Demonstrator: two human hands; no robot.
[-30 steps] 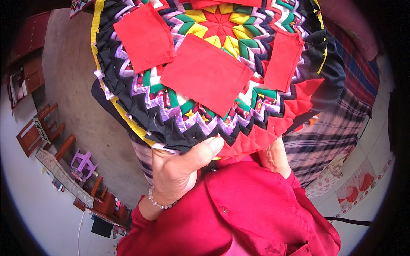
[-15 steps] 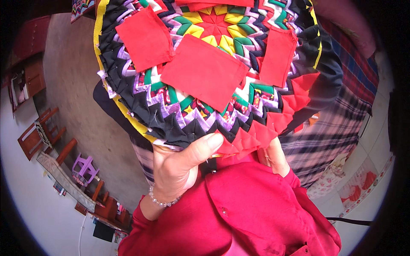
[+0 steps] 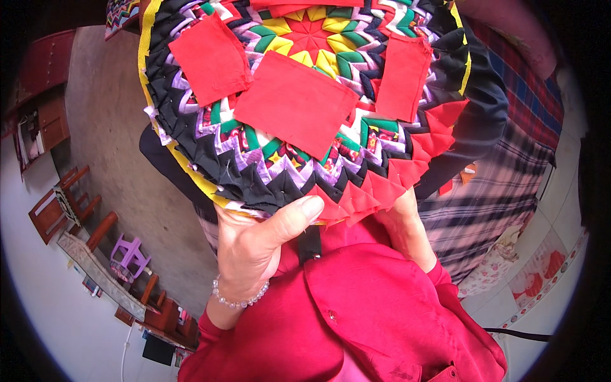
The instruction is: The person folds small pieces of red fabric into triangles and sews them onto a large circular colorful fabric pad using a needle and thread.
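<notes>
A round patchwork mat of folded cloth points, with a red and yellow star in the middle, fills the upper centre. Its outer ring is black on the left, with red folded triangles along the lower right. Yellow tape edges it. Loose red cloth squares lie on top: a central one, a left one and a right one, plus part of another at the top. My left hand grips the near rim, thumb on top. My right hand reaches beneath the red edge, its fingers hidden.
Plaid cloth spreads at the right, with small red and orange scraps on it. On the left, a purple stool and wooden furniture stand beyond the grey floor. A dark cable runs at lower right.
The mat has shifted slightly left and upward, with the red squares still on it. Both hands have moved a little with it, and more of my right wrist shows.
</notes>
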